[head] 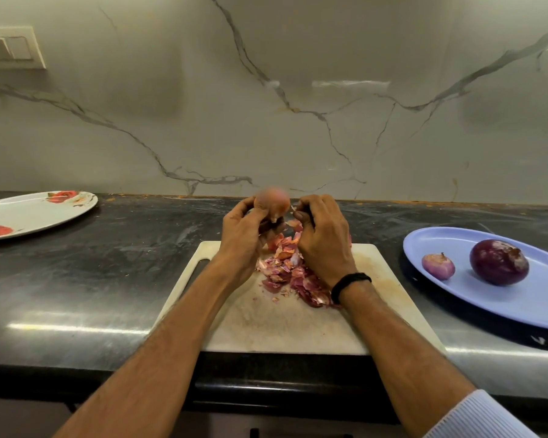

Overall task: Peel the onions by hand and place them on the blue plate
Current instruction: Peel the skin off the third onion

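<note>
My left hand [242, 235] grips a blurred, brownish onion [272, 202] above the far edge of the white cutting board [285, 330]. Just to the onion's right, my right hand [321, 238] has its fingers curled and pinches a small strip of skin beside the onion. A heap of pink and red onion skins [290, 273] lies on the board under both hands. On the right, the blue plate [519, 308] holds a large peeled purple onion [499, 262] and a small peeled one [438, 266].
A white plate with red flowers [35, 213] sits at the far left of the dark counter [92, 273]. A marble wall rises behind the counter. A black band circles my right wrist.
</note>
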A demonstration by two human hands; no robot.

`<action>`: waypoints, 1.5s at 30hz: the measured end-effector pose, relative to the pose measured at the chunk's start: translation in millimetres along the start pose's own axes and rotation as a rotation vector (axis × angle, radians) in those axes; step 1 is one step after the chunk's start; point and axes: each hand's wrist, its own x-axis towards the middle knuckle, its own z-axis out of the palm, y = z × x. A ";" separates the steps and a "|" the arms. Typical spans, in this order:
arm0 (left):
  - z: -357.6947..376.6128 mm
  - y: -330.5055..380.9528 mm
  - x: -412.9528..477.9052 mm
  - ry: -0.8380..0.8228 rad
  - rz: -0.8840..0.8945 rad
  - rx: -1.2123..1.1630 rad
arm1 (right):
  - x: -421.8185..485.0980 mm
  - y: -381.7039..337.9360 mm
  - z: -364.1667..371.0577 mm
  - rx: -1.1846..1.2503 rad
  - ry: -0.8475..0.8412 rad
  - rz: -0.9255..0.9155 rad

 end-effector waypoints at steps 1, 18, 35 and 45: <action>0.0 1.0 0.1 0.007 -0.003 -0.007 | -0.1 0.8 0.6 -0.001 -0.004 0.014; 1.8 5.1 -5.9 -0.023 -0.025 -0.025 | -0.4 2.6 4.3 0.091 -0.069 -0.005; -0.4 6.1 -6.3 -0.083 -0.026 -0.038 | -0.5 0.8 3.0 0.115 -0.055 -0.005; -1.1 3.7 -4.5 -0.122 -0.018 -0.043 | -0.4 -0.4 0.9 0.076 0.014 -0.010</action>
